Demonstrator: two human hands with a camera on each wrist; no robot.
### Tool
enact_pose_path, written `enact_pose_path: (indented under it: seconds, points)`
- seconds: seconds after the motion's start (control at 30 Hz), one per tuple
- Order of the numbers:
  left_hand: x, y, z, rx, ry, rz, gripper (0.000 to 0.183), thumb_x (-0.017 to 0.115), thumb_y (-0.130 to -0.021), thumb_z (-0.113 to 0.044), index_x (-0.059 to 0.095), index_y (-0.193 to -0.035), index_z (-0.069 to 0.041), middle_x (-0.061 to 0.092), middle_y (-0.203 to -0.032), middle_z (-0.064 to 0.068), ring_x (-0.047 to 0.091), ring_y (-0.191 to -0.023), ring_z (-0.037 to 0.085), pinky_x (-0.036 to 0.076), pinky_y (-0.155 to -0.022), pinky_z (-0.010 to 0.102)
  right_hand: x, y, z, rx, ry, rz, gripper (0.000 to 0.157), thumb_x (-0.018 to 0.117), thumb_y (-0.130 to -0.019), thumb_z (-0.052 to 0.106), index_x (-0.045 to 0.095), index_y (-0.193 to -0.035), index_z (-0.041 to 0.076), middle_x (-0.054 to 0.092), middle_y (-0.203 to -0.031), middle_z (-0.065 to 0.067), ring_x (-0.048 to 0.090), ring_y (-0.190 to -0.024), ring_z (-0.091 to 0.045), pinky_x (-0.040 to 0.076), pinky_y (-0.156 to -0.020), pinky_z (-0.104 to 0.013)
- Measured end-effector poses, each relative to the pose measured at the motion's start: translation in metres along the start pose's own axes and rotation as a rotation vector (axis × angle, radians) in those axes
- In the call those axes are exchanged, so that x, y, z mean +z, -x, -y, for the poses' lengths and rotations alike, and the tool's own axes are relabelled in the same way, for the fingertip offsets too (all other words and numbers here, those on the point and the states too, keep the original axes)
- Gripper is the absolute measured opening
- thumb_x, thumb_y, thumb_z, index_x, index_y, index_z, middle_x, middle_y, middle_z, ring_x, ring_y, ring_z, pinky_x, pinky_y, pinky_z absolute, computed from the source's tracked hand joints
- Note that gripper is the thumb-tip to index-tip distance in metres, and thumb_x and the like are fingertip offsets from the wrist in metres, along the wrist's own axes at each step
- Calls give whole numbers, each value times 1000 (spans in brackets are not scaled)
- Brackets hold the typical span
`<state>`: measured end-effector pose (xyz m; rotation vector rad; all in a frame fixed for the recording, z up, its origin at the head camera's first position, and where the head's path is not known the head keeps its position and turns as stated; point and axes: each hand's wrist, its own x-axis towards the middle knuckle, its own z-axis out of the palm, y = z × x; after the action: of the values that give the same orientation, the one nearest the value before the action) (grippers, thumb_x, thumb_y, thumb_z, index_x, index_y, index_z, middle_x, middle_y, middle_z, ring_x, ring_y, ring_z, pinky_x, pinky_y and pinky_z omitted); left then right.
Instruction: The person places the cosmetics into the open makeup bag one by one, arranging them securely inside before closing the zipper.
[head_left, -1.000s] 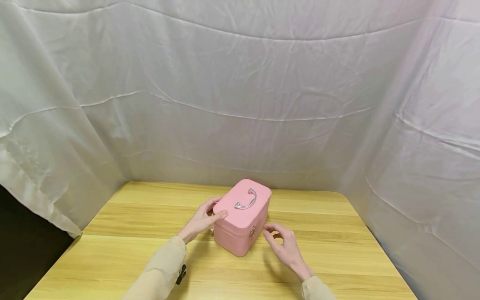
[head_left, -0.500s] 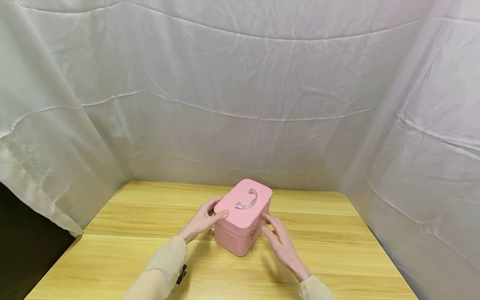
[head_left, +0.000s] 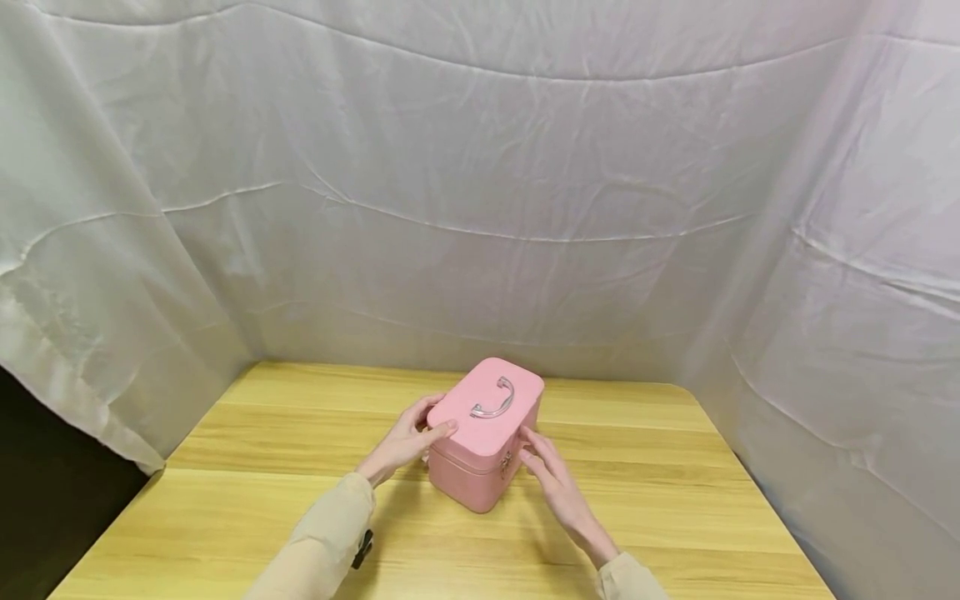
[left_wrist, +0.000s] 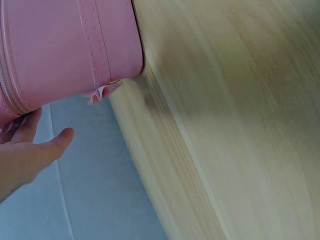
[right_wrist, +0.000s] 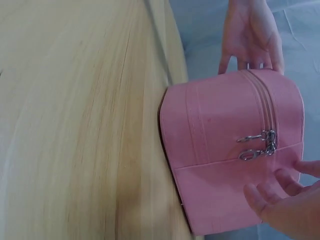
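Observation:
A pink zippered vanity case (head_left: 461, 408) stands on the table, its lid down and a silver handle (head_left: 509, 405) on top. My left hand (head_left: 401, 447) grips its near left corner, thumb over the lid and fingers against the side. In the right wrist view two metal zipper pulls (right_wrist: 260, 150) hang together on the zip. Close by them, my right hand (head_left: 561, 492) holds its fingers loosely bent, fingertips at the right side of the case near the lid seam. Whether every fingertip touches is unclear. A small pink ruffled bow (left_wrist: 104, 92) shows low on the case in the left wrist view.
The wooden table (head_left: 637, 467) reaches back to a pale grey cloth curtain (head_left: 480, 275), which also hangs at both sides. A black item (head_left: 363, 550) sits by the left sleeve. A dark gap (head_left: 52, 483) lies beyond the table's left edge.
The right hand's fingers were pinched together near the zipper pulls; they have spread and moved up along the side of the case. The left hand and the case have barely moved.

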<state>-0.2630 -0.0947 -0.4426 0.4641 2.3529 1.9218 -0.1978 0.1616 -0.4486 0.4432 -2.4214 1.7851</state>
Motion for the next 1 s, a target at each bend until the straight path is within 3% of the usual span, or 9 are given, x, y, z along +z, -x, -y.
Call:
enact_pose_path:
  seconds: [0.07, 0.17, 0.43, 0.57, 0.73, 1.0]
  points:
    - [0, 0, 1, 2, 0, -2, 58, 68, -96, -21, 46, -147, -6, 53, -146, 19, 52, -135, 32, 42, -112, 41, 1, 1, 1, 13, 2, 3, 54, 46, -105, 24, 39, -151, -2, 44, -151, -22, 43, -137, -42, 40, -113, -57]
    - [0, 0, 2, 1, 2, -3, 58, 69, -96, -22, 46, -147, -7, 53, -146, 18, 51, -136, 32, 42, -113, 43, 2, 3, 3, 21, 17, -4, 55, 48, -104, 25, 40, -152, 0, 46, -150, -21, 42, -137, -43, 37, -113, -62]
    - [4, 6, -1, 2, -28, -36, 55, 70, -95, -24, 49, -143, -5, 60, -141, 19, 52, -136, 37, 37, -118, 53, 1, 2, 3, 22, -12, -5, 56, 50, -103, 20, 37, -152, -2, 42, -155, -25, 42, -139, -47, 38, -113, -59]
    - [5, 11, -2, -13, -33, -51, 47, 60, -101, -26, 50, -141, -3, 65, -134, 19, 57, -131, 35, 37, -117, 55, 0, -3, 1, 17, -29, -6, 56, 49, -104, 21, 34, -154, -1, 37, -158, -26, 41, -141, -48, 37, -114, -58]
    - [2, 14, -2, -9, -24, -73, 41, 50, -106, -27, 53, -140, -4, 68, -127, 14, 59, -128, 31, 36, -117, 56, 0, -8, 2, 24, 18, -41, 54, 53, -104, 24, 39, -150, 0, 43, -155, -24, 46, -138, -41, 41, -110, -48]
    - [3, 15, 1, -12, -11, -93, 37, 54, -104, -29, 57, -133, -6, 73, -120, 14, 65, -121, 30, 36, -116, 60, 3, -14, 3, 65, 115, -96, 64, 66, -96, 34, 41, -147, 5, 52, -149, -19, 51, -133, -35, 43, -105, -48]
